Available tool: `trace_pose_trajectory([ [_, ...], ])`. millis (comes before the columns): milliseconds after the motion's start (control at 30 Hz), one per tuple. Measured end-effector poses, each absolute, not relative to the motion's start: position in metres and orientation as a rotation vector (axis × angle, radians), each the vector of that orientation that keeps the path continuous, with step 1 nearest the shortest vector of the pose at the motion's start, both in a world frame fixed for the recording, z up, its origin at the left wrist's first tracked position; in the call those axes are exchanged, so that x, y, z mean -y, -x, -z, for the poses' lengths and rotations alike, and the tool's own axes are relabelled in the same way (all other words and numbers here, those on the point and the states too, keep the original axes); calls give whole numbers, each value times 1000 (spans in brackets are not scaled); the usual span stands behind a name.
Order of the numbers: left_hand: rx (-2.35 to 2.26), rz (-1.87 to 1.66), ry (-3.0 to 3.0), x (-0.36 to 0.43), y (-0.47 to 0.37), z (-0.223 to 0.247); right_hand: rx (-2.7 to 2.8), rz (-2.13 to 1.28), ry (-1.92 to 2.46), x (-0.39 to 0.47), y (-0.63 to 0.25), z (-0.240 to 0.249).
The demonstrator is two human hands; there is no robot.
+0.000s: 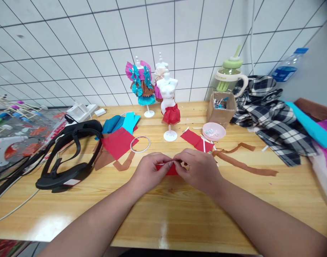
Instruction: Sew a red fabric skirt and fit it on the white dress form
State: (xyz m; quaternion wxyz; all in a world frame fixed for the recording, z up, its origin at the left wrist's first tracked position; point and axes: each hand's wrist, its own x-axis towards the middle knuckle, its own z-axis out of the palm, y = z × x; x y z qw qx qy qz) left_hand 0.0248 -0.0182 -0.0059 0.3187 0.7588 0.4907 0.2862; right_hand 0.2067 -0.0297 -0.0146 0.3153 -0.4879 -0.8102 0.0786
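Observation:
My left hand (154, 168) and my right hand (197, 167) meet above the wooden table, thumbs and fingertips pinched close together. Between and beneath them shows a piece of red crepe paper (172, 170), mostly covered by the fingers. Both hands are closed on its upper edge. Just beyond them stands a small white mannequin (168, 89) on a round base, with a gathered red paper skirt (171, 115) around its hips. To the right of it, flat red paper strips (197, 140) lie beside a pink dish (214, 131) holding small pale bits.
Two more dressed mannequins, one in a blue and pink outfit (142, 84), stand near the tiled wall. At left are a black headset strap (72, 153), a glue gun (6, 148) and coloured paper (119, 142). A cardboard box (221, 110), cup (230, 76) and checked cloth (270, 114) sit right.

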Motion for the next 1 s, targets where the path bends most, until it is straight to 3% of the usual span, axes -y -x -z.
trace_pose_trajectory([
  [333,-1276,-804,-1802,20,-28,3,1797,-603,1350,28,-197,15],
  [1000,-1340,-878,-1708,14,-25,7,1966,-452,1228,36,-197,14],
])
